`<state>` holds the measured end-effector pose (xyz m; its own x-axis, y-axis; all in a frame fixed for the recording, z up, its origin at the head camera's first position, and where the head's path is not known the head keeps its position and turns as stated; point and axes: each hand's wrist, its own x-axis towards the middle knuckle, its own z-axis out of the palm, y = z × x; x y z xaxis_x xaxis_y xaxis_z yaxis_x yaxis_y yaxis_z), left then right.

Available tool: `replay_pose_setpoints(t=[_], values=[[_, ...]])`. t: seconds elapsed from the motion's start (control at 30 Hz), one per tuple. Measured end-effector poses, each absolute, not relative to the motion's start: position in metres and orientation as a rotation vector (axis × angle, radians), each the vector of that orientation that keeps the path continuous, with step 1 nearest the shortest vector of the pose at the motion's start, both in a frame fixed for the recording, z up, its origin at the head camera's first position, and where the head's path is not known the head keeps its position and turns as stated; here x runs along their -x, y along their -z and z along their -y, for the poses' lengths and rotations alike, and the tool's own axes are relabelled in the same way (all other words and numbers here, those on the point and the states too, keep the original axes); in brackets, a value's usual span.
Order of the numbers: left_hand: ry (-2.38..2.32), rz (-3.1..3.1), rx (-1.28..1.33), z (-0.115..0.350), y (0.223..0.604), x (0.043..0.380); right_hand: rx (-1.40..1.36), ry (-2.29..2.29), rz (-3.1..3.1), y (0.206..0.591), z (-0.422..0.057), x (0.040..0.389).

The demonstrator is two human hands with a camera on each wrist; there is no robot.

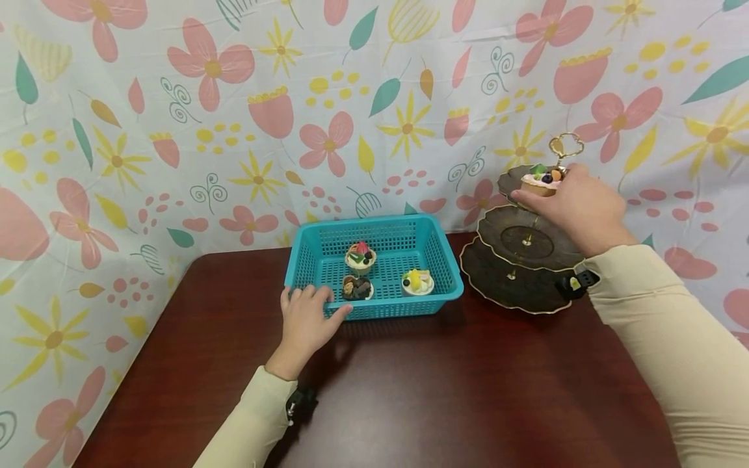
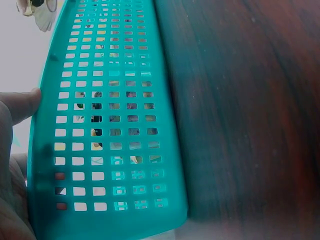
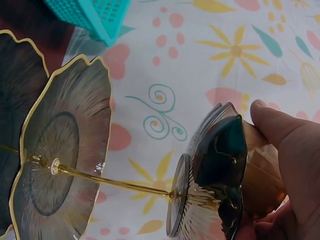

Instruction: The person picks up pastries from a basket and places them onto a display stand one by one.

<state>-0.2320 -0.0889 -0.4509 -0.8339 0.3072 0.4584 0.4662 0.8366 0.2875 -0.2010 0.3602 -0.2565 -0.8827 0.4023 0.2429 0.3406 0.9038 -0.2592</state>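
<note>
In my right hand I hold a small fruit tart with pink cream, a green piece and a dark berry on top. It is at the top plate of a three-tier stand; the right wrist view shows its tan cup right against that plate, contact unclear. My left hand grips the front left corner of a teal plastic basket, fingers bent over the rim. Inside the basket are a strawberry-topped tart, a chocolate-topped tart and a yellow fruit tart.
Below the top plate, the stand has a middle plate and a wider bottom plate, both dark with gold edges. A gold loop handle tops it. Everything stands on a dark red-brown table against a floral cloth.
</note>
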Motion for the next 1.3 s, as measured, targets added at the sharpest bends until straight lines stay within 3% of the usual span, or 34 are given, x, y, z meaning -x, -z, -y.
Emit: replay_pose_setpoints(t=[0.6,0.97,1.3], values=[[0.545,2.620,0.567,0.090,0.455,0.232,0.519,-0.401,2.644,0.250,-0.347,0.188],[0.551,2.621,0.572,0.089,0.455,0.233,0.253,-0.350,2.334,0.263,-0.316,0.190],[0.534,2.614,0.571,0.088,0.455,0.235,-0.058,-0.431,2.426,0.293,-0.298,0.204]])
